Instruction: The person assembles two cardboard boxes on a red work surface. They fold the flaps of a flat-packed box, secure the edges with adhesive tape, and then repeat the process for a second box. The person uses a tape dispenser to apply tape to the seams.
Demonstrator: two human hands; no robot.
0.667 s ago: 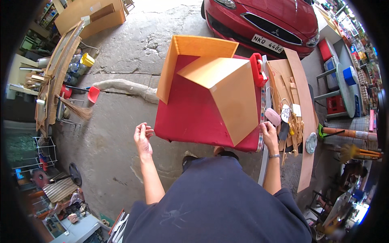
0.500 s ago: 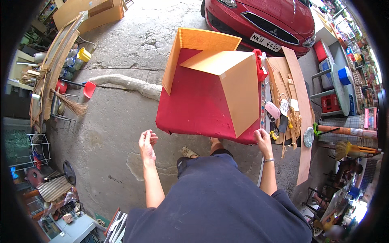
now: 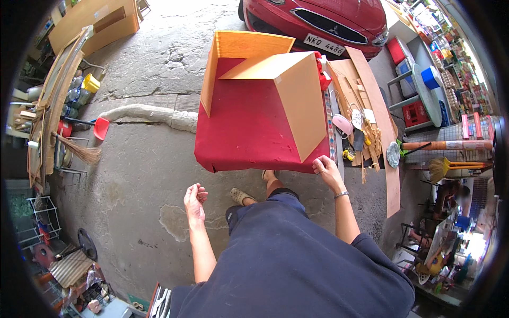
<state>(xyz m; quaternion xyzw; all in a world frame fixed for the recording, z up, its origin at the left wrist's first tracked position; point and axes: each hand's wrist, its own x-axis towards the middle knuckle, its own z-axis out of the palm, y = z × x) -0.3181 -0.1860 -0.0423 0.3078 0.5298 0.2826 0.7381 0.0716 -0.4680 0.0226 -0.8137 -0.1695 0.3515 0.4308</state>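
My left hand (image 3: 195, 202) hangs in front of the table, left of my legs. Its fingers curl loosely, a little apart, around nothing. Next to the table's front right corner, my right hand (image 3: 325, 170) has its fingertips drawn together at the cloth edge; anything between them is hidden. A dark red cloth (image 3: 244, 130) covers the table. On it, an L-shaped yellow-tan board (image 3: 254, 44) stands upright at the back left. A second tan board (image 3: 299, 106), meeting in a sharp corner, stands at the right, apart from my right hand.
Right of the table, cardboard scraps (image 3: 350, 79) lie with a pink mouse-shaped item (image 3: 343, 124) and a tape measure (image 3: 348, 154). A long thin wooden strip (image 3: 379, 122) borders them. A red car (image 3: 339, 21) is parked behind. At left are a broom (image 3: 79, 150) and red dustpan (image 3: 101, 128).
The view has shifted, so the table and boards appear farther left and higher. My left hand sits lower relative to the table. My right hand stays by the front right corner.
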